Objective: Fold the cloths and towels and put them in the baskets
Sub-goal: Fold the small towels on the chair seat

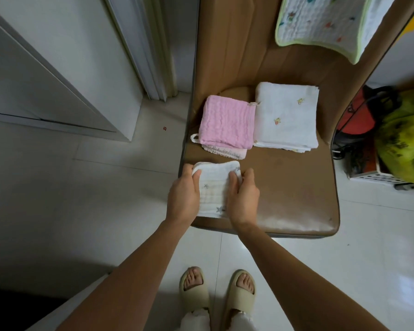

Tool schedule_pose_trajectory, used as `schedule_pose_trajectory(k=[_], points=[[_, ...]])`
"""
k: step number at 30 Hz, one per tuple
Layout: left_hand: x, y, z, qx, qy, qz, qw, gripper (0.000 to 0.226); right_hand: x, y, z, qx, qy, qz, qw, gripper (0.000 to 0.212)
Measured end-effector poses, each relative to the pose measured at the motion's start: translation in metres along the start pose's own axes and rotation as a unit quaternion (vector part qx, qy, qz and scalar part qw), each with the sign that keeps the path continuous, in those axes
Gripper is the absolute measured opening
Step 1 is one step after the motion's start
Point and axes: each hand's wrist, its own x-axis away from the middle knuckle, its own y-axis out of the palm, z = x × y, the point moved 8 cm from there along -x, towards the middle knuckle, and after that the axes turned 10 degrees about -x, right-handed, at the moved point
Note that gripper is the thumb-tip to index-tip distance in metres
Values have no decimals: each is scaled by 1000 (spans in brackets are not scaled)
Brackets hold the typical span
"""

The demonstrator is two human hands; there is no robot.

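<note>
A small white cloth with grey stars (213, 187), folded, lies at the front left corner of a brown chair seat (292, 187). My left hand (184, 194) grips its left edge, thumb on top. My right hand (243, 194) holds its right edge, fingers curled over the fold. Behind it sits a folded pink cloth (226, 123) on top of another pale one. To the right of that lies a folded white cloth with small yellow prints (287, 115). A white towel with a green border (320, 22) hangs over the chair back.
A white perforated basket (378, 179) stands on the floor right of the chair, with a yellow-green bag (404, 139) and a red bag (354, 113) in it. A white door frame (144, 51) is at the left. My feet in slippers (216, 292) stand on pale tiles.
</note>
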Motion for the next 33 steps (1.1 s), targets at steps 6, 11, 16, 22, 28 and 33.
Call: schedule_pose_trajectory(k=[6, 11, 16, 22, 28, 33], points=[[-37, 27, -7, -32, 10, 24, 999, 29, -16, 15, 28, 72, -59, 46, 995, 18], [-48, 34, -19, -74, 6, 25, 997, 32, -5, 49, 45, 321, -242, -84, 912, 53], [-54, 37, -22, -168, 10, 11, 986, 35, -20, 53, 79, 422, -218, -178, 862, 62], [-67, 36, -20, -201, -2, -5, 980, 39, -35, 60, 74, 446, -209, -202, 847, 64], [-59, 13, -10, -211, -48, -79, 973, 31, -30, 31, 44, 432, -220, -230, 844, 55], [-48, -38, 60, -223, -17, -133, 966, 18, -71, -47, -61, 399, -206, -295, 843, 33]])
